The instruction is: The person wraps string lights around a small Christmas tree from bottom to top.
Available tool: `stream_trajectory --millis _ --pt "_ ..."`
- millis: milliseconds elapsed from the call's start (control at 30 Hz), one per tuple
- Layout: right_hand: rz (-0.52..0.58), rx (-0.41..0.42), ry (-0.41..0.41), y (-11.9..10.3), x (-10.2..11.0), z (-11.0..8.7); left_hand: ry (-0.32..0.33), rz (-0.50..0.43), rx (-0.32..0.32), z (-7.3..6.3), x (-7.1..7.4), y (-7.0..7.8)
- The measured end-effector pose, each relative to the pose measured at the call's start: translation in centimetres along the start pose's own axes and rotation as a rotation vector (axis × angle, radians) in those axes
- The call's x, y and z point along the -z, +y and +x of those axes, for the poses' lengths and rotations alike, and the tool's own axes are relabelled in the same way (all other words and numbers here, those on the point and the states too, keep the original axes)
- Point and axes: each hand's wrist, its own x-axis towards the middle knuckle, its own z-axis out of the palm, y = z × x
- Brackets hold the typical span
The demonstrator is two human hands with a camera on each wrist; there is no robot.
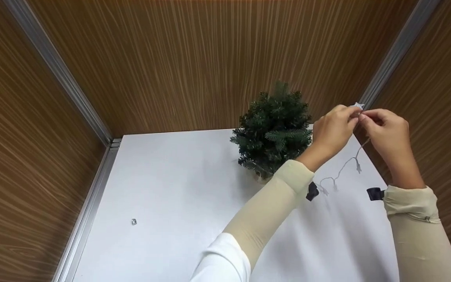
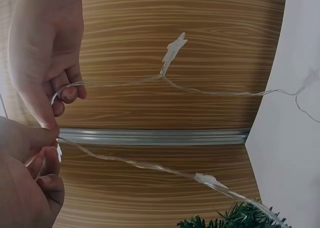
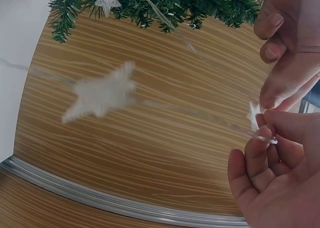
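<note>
A clear-wired star string light (image 1: 343,168) runs between both hands and down to the table. My left hand (image 1: 333,127) pinches the wire beside a white star (image 1: 358,105), thumb against fingers. Touching those fingertips, my right hand (image 1: 390,133) pinches the same stretch of wire. In the left wrist view the wire also passes over the right hand's (image 2: 47,53) fingers to another star (image 2: 172,54). A blurred star (image 3: 102,93) hangs on the wire in the right wrist view. The small green Christmas tree (image 1: 274,129) stands left of my hands; one star (image 3: 107,0) is against its branches.
A white table (image 1: 163,188) lies under the tree and hands. Wood-grain panels (image 1: 170,66) with metal corner rails (image 1: 394,55) close in the back and sides. One tiny shiny piece (image 1: 134,221) sits on the table's left. Dark wrist mounts (image 1: 375,194) stick out from the sleeves.
</note>
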Motion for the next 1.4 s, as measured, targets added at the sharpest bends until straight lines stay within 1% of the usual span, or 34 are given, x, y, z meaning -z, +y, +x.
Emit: stream_trajectory --millis 133,300,433,567,667,933,1000,1100,1233,1400 --pt "0.027 0.014 -0.005 -0.5 0.0 0.1 0.011 -0.036 0.008 0.6 0.0 -0.3" --pt "0.083 0.026 -0.007 -1.1 -0.2 0.5 0.063 -0.069 -0.016 0.9 -0.3 -0.9" --pt "0.067 0.026 -0.006 -1.4 -0.2 0.9 0.109 -0.072 -0.049 0.9 -0.4 -1.3" --pt "0.050 0.019 -0.013 -1.5 -0.1 1.0 0.125 -0.116 -0.056 0.9 -0.4 -1.6" --pt "0.047 0.013 -0.019 -1.6 0.0 0.9 0.124 -0.206 -0.038 1.0 -0.5 -1.7" --pt "0.037 -0.004 -0.032 -1.5 0.1 0.6 0.122 -0.506 0.071 1.4 -0.8 -1.8" --pt "0.044 -0.012 -0.048 -1.4 0.2 0.6 0.125 -0.564 0.092 1.5 -1.0 -1.8" --pt "0.051 -0.029 -0.081 -1.0 0.3 0.5 0.141 -0.624 0.118 1.6 -1.2 -1.8" --pt "0.068 -0.066 -0.135 -0.3 0.9 0.2 0.181 -0.616 0.137 1.8 -1.5 -1.8" --pt "0.126 -0.123 -0.186 0.2 2.3 -0.3 0.235 -0.562 0.150 2.2 -1.8 -1.7"
